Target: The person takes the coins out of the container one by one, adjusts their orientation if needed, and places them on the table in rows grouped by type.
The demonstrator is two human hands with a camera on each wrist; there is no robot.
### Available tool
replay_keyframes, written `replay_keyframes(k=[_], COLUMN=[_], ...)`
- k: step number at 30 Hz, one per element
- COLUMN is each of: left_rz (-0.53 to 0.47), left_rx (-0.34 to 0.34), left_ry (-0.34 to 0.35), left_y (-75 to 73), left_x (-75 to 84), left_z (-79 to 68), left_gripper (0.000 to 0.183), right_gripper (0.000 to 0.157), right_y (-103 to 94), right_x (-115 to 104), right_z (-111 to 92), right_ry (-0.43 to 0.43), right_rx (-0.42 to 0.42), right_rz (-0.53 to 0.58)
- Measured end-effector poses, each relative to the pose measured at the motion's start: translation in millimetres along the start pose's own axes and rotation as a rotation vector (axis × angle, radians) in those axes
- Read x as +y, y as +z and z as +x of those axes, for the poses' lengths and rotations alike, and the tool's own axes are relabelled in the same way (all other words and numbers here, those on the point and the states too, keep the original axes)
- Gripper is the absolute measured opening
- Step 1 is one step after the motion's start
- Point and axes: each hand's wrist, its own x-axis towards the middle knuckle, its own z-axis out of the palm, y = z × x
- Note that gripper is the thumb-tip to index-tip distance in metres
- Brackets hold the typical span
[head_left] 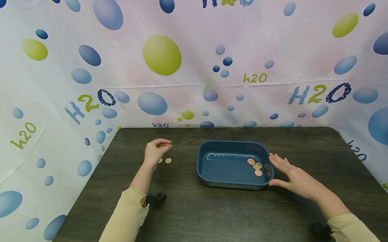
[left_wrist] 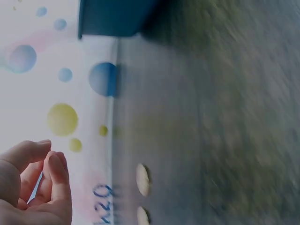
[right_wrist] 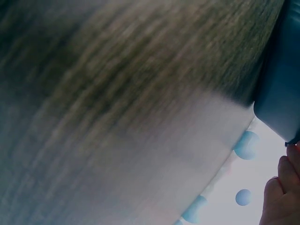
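Above the left part of the table, my left hand [head_left: 154, 152] has thumb and fingertips drawn together. Whether a coin is between them is hidden in both the head and left wrist views. Beside and below that hand, two pale gold coins lie on the table; one coin [head_left: 168, 160] is in full sight, the other partly covered. A blue rectangular dish [head_left: 224, 182] stands right of centre. Several copper and gold coins [head_left: 258, 173] lie inside toward its right end. My right hand [head_left: 290, 175] rests against the dish's right side, fingers extended and thumb spread.
The dark wooden table [head_left: 209, 219] extends around the dish and toward me. Behind and at the sides hangs a white backdrop [head_left: 195, 85] printed with coloured ovals and lettering. Dark camera mounts sit at both wrists, near the table surface.
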Motion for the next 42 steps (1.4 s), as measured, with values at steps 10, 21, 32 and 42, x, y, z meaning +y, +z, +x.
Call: replay_keyframes(k=[10, 21, 32, 42], left_rz=[-0.091, -0.127, -0.088, -0.082], left_rx=[-0.102, -0.219, -0.38, -0.426], left_ry=[0.066, 0.147, 0.129, 0.116], left_y=[40.2, 90.2, 139.9, 184.9], left_x=[33.9, 60.0, 74.0, 84.2], left_z=[1.1, 0.4, -3.0, -7.4], left_gripper=[0.017, 0.019, 0.019, 0.017], right_gripper=[0.092, 0.093, 0.093, 0.093], right_y=[-0.1, -1.0, -0.1, -0.2], right_x=[0.1, 0.9, 0.0, -0.1], right_z=[0.0, 1.5, 2.0, 1.2], right_ry=[0.003, 0.003, -0.002, 0.008], right_rx=[-0.002, 0.0, -0.004, -0.006], right_rz=[0.004, 0.003, 0.003, 0.012])
